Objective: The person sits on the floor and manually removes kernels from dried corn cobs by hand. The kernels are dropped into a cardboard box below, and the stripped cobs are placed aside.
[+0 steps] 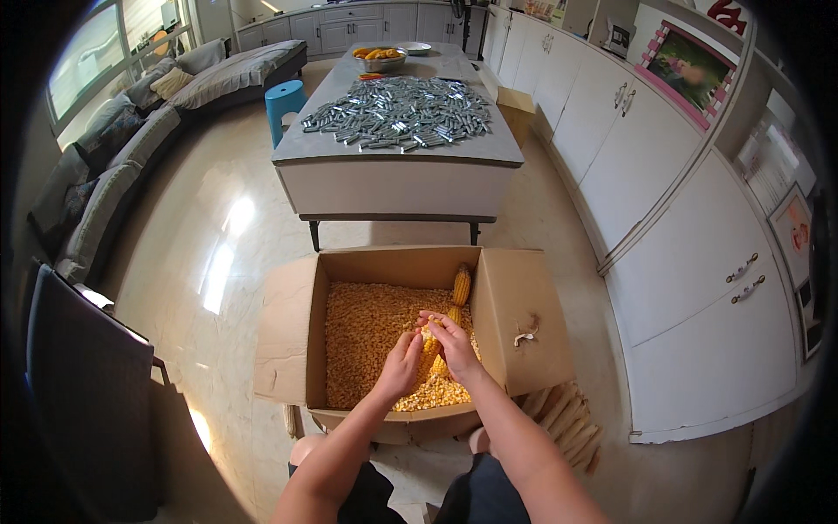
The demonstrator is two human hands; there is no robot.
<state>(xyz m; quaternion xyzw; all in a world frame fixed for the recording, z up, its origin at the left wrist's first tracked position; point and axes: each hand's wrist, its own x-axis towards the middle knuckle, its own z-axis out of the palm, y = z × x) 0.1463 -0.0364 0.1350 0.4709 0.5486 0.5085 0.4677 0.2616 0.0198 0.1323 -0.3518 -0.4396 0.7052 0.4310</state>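
— Head view, over the box (288, 327): what is each of the hands doing?
— Above the loose kernels (367, 327) inside the box, the left hand (400, 365) is curled around the corn cob (429, 349), and the right hand (454, 342) pinches its top.
— Anything else in the box?
— Another cob (461, 285) leans in its far right corner.

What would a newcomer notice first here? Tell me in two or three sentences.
First, the open cardboard box on the floor, filled with loose yellow corn kernels, low in the middle of the view. Over it the left hand and right hand grip a corn cob. Beyond stands a grey table covered with a spread of small silvery pieces.
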